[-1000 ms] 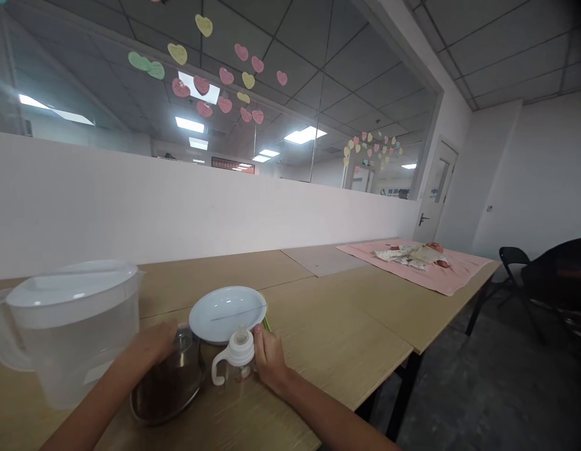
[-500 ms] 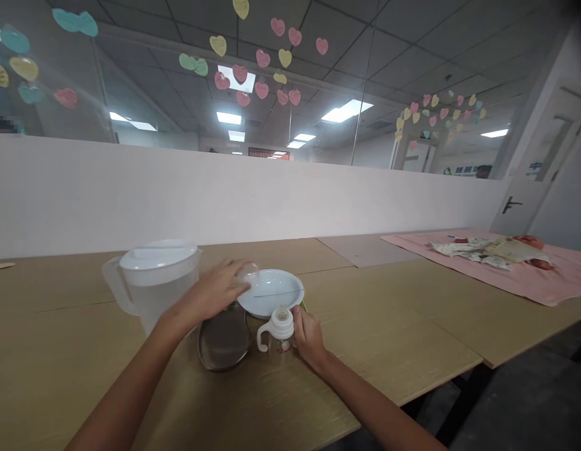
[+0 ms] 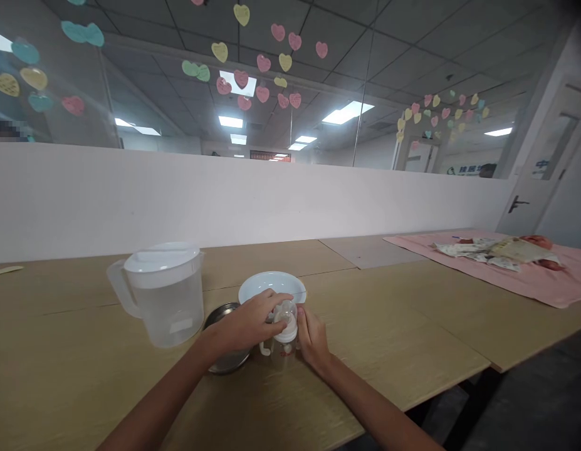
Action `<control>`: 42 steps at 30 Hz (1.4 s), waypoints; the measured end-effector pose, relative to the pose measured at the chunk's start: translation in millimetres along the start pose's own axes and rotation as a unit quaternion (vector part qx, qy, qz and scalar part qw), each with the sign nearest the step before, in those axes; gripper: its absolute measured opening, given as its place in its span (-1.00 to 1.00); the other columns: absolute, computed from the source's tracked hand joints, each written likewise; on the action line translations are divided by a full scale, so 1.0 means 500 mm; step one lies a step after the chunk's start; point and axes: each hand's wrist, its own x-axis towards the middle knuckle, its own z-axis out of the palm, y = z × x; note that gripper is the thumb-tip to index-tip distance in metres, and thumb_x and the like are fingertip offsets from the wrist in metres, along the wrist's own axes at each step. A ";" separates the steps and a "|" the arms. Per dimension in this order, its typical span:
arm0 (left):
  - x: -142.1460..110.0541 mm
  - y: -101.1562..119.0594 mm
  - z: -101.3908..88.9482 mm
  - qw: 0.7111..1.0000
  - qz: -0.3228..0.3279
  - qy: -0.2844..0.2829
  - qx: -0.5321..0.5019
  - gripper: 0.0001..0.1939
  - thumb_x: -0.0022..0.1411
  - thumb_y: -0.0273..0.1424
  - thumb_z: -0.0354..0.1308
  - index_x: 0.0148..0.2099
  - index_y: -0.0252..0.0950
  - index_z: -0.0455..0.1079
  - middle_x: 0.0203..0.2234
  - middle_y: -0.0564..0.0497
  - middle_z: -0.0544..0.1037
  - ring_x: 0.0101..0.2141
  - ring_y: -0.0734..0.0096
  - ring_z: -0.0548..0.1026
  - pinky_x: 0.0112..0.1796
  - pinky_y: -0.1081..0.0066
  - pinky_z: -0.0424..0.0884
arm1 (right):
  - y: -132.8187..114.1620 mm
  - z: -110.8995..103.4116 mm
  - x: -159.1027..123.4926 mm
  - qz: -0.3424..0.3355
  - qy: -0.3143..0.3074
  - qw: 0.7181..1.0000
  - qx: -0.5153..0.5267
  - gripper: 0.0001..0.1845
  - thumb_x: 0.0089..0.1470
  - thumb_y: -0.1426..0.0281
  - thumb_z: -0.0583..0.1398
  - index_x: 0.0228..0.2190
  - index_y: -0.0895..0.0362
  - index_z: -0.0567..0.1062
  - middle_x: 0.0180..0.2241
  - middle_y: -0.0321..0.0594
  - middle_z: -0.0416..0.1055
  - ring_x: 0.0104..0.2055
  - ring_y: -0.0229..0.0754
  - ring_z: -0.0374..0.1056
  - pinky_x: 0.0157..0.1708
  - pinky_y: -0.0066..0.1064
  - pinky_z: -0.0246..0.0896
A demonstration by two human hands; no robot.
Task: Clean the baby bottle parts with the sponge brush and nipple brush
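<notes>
A small clear baby bottle (image 3: 284,347) with a white collar and side handles stands on the wooden table (image 3: 388,332). My right hand (image 3: 313,335) is wrapped round its right side. My left hand (image 3: 250,321) pinches a clear dome cap (image 3: 286,310) over the bottle's top. Just behind the bottle sits a white bowl (image 3: 266,285). A round metal lid or dish (image 3: 224,360) lies to the left, partly under my left forearm.
A clear plastic pitcher (image 3: 163,294) with a white lid stands left of the hands. A pink cloth (image 3: 529,279) with a doll and printed fabric lies at the far right. A white half wall with glass above runs behind the table.
My left hand came off the metal dish, lifted the clear cap near the bowl, and brought it down onto the bottle's top. My right hand stayed on the bottle.
</notes>
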 end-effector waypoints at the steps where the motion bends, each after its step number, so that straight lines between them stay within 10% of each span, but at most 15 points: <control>1: 0.001 0.001 0.001 1.000 -0.002 0.004 -0.005 -0.54 0.13 -0.28 -0.07 0.10 -0.17 0.17 -0.12 -0.01 0.35 -0.21 0.29 0.36 -0.19 0.39 0.27 | -0.002 -0.002 -0.002 -0.010 0.012 1.000 0.015 -0.63 0.18 0.30 -0.16 -0.33 0.18 0.38 -0.44 -0.19 0.38 -0.42 -0.26 0.28 -0.40 -0.46 0.17; 8: 0.004 0.018 0.007 0.999 0.020 0.018 -0.043 -0.58 0.08 -0.34 -0.03 0.03 -0.16 0.23 -0.15 0.04 0.42 -0.23 0.31 0.37 -0.18 0.39 0.26 | 0.002 -0.003 -0.017 -0.125 0.026 0.991 0.042 -0.55 0.11 0.32 -0.02 0.05 0.15 0.14 -0.11 -0.04 0.33 -0.17 -0.14 0.32 -0.23 -0.29 0.27; 29: 0.016 -0.023 0.012 0.998 -0.011 0.015 -0.063 -0.30 -0.03 -0.28 0.10 0.18 -0.21 0.01 -0.24 -0.04 0.45 -0.22 0.32 0.41 -0.22 0.38 0.34 | 0.013 -0.003 -0.015 -0.171 0.013 0.985 -0.010 -0.49 0.06 0.32 0.06 0.05 0.19 0.14 -0.11 0.00 0.34 -0.12 -0.09 0.33 -0.19 -0.26 0.30; 42: 0.022 -0.036 0.009 0.992 0.026 -0.015 -0.123 -0.57 -0.02 -0.30 0.14 -0.05 -0.25 0.27 -0.21 -0.03 0.46 -0.22 0.32 0.42 -0.20 0.37 0.33 | 0.004 -0.018 -0.009 -0.237 0.013 0.968 -0.086 -0.38 0.02 0.34 0.09 0.10 0.23 0.05 -0.08 0.05 0.32 -0.04 -0.01 0.26 -0.10 -0.14 0.23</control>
